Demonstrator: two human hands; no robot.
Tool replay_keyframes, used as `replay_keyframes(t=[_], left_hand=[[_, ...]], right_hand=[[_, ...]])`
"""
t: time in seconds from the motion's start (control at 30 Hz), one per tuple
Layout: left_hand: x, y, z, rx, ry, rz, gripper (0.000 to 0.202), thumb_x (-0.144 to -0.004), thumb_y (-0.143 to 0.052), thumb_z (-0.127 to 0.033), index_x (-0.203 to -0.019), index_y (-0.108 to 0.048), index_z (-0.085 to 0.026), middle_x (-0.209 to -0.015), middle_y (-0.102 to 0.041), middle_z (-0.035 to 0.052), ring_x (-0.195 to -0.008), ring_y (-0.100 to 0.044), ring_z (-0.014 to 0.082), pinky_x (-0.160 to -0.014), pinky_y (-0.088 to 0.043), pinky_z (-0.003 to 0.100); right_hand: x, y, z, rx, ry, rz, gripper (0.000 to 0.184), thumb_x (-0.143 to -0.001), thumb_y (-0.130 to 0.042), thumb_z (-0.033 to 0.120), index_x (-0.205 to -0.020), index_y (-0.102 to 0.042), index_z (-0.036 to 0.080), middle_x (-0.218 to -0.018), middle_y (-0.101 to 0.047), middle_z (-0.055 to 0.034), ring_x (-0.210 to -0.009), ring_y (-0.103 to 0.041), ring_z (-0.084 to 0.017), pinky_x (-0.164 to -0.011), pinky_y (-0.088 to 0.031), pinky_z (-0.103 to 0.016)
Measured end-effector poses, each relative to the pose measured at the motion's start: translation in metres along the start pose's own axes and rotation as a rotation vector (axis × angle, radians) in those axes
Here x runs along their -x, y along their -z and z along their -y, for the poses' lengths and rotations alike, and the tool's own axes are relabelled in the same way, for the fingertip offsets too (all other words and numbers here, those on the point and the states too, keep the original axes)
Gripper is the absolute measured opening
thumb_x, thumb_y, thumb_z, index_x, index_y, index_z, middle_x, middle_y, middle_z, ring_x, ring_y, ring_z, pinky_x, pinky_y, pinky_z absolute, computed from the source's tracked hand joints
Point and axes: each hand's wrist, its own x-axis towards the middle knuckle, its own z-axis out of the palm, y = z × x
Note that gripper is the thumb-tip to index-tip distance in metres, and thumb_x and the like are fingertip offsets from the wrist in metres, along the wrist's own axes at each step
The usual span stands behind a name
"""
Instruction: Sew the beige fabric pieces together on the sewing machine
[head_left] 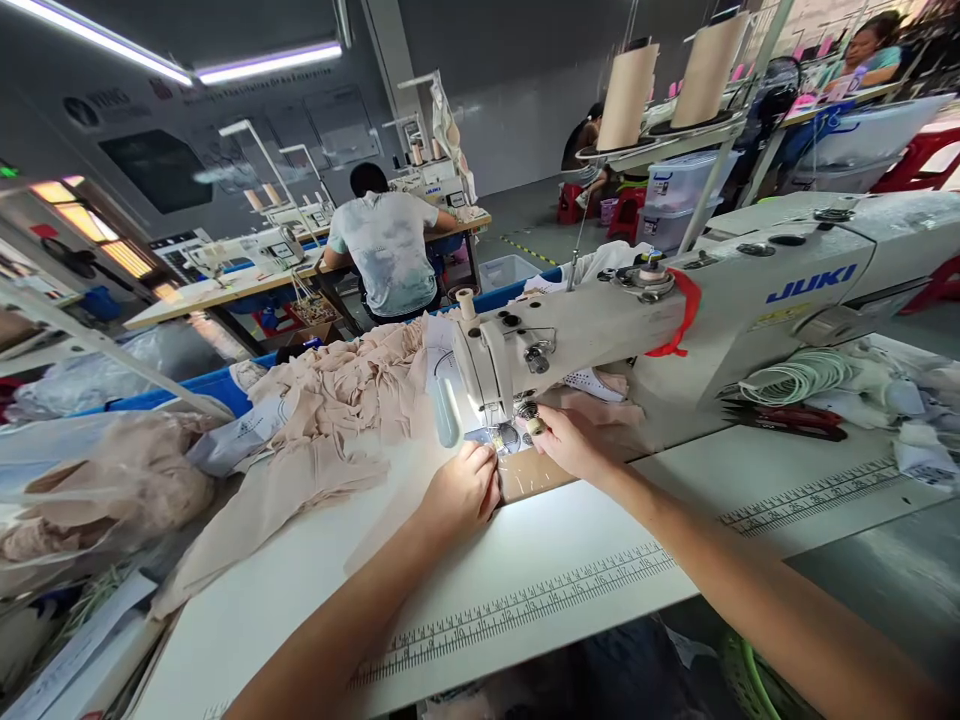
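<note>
A white JUKI sewing machine (577, 325) stands before me, its lamp lighting the needle area. My left hand (463, 487) is closed, fingertips pinched just left of the presser foot (504, 436); what they pinch is too small to make out. A thin beige fabric (379, 525) lies flat beside that hand. Right of the needle, my right hand (566, 440) has its fingers curled at a small round part (535, 425) by the machine head. Whether it grips that part or something hidden behind it, I cannot tell. A brownish plate (532, 476) lies between my hands.
Gathered beige fabric (352, 385) heaps left of the machine. Scissors with dark red handles (787, 420) and a coil of pale green cord (799, 378) lie at right. Thread cones (628, 97) stand above. A co-worker (386, 245) sits ahead at another machine.
</note>
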Motion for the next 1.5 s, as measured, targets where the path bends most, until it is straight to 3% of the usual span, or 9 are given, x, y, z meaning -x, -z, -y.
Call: replay_keyframes(t=[0.27, 0.67, 0.77, 0.9, 1.0, 1.13, 1.3, 1.37, 1.5], left_hand=[[0.0, -0.001, 0.002, 0.021, 0.015, -0.007, 0.033, -0.1, -0.042, -0.015, -0.117, -0.07, -0.013, -0.11, -0.073, 0.0166, -0.098, -0.069, 0.0261, -0.086, -0.064, 0.041], [-0.004, -0.004, 0.008, 0.001, 0.078, -0.015, 0.029, -0.101, -0.042, -0.016, -0.118, -0.065, -0.015, -0.112, -0.072, 0.0133, -0.101, -0.068, 0.0256, -0.083, -0.062, 0.038], [-0.001, 0.0, 0.007, -0.081, 0.21, 0.011, 0.023, -0.1, -0.044, -0.021, -0.11, -0.064, -0.018, -0.11, -0.069, 0.013, -0.095, -0.066, 0.0259, -0.075, -0.059, 0.037], [0.004, 0.005, 0.013, -0.182, 0.44, 0.111, 0.019, -0.095, -0.044, -0.021, -0.08, -0.056, -0.022, -0.083, -0.061, 0.0091, -0.071, -0.059, 0.0232, -0.058, -0.047, 0.032], [0.005, 0.015, 0.016, -0.062, 0.566, 0.132, 0.021, -0.091, -0.044, -0.019, -0.071, -0.049, -0.023, -0.072, -0.055, 0.0051, -0.065, -0.053, 0.0201, -0.055, -0.039, 0.029], [0.006, 0.046, 0.008, 0.415, 0.747, 0.214, 0.031, -0.09, -0.045, -0.03, -0.061, -0.038, -0.022, -0.059, -0.042, -0.0018, -0.056, -0.04, 0.0137, -0.055, -0.031, 0.027], [0.015, 0.079, -0.021, 0.76, 0.777, 0.156, 0.039, -0.088, -0.054, -0.049, -0.064, -0.059, -0.018, -0.066, -0.054, 0.0, -0.061, -0.046, 0.0129, -0.056, -0.035, 0.025], [0.021, 0.085, -0.03, 0.765, 0.78, 0.113, 0.042, -0.089, -0.057, -0.053, -0.067, -0.066, -0.018, -0.072, -0.061, 0.0026, -0.065, -0.051, 0.014, -0.057, -0.039, 0.024], [0.036, 0.088, -0.033, 0.807, 0.885, -0.031, 0.05, -0.088, -0.058, -0.065, -0.073, -0.065, -0.018, -0.068, -0.059, 0.0015, -0.063, -0.053, 0.0145, -0.059, -0.044, 0.025]], right_hand=[[0.015, 0.001, -0.002, -0.012, 0.027, -0.07, 0.03, -0.1, -0.048, 0.043, -0.08, -0.059, 0.023, -0.062, -0.063, -0.0004, -0.059, -0.055, -0.016, -0.057, -0.031, -0.026], [0.013, -0.003, -0.009, 0.014, 0.076, -0.122, 0.036, -0.102, -0.044, 0.041, -0.077, -0.062, 0.023, -0.059, -0.062, -0.0006, -0.057, -0.053, -0.015, -0.058, -0.03, -0.027], [0.018, 0.002, -0.006, 0.025, 0.098, -0.128, 0.033, -0.102, -0.044, 0.038, -0.081, -0.065, 0.023, -0.061, -0.064, -0.0012, -0.059, -0.054, -0.016, -0.058, -0.029, -0.027], [0.024, 0.001, 0.005, 0.049, 0.135, -0.054, 0.033, -0.1, -0.043, 0.031, -0.077, -0.064, 0.021, -0.063, -0.063, -0.0022, -0.059, -0.052, -0.015, -0.059, -0.03, -0.028], [0.029, -0.006, 0.015, 0.031, 0.208, 0.055, 0.025, -0.097, -0.048, 0.025, -0.081, -0.067, 0.021, -0.067, -0.064, -0.0008, -0.062, -0.054, -0.015, -0.061, -0.032, -0.028], [0.038, -0.02, 0.028, 0.05, 0.229, 0.081, 0.014, -0.092, -0.061, 0.032, -0.085, -0.066, 0.022, -0.077, -0.065, -0.0003, -0.067, -0.057, -0.015, -0.062, -0.036, -0.028], [0.043, -0.037, 0.047, 0.152, 0.237, 0.116, 0.045, -0.082, -0.073, 0.062, -0.094, -0.065, 0.02, -0.094, -0.069, -0.0061, -0.076, -0.063, -0.02, -0.063, -0.039, -0.029], [0.043, -0.041, 0.052, 0.095, 0.233, 0.14, 0.039, -0.086, -0.069, 0.056, -0.099, -0.066, 0.019, -0.098, -0.072, -0.0069, -0.081, -0.066, -0.021, -0.065, -0.04, -0.029], [0.042, -0.039, 0.048, -0.045, 0.238, 0.109, 0.021, -0.095, -0.049, 0.023, -0.101, -0.068, 0.021, -0.09, -0.075, -0.0041, -0.081, -0.068, -0.02, -0.068, -0.043, -0.03]])
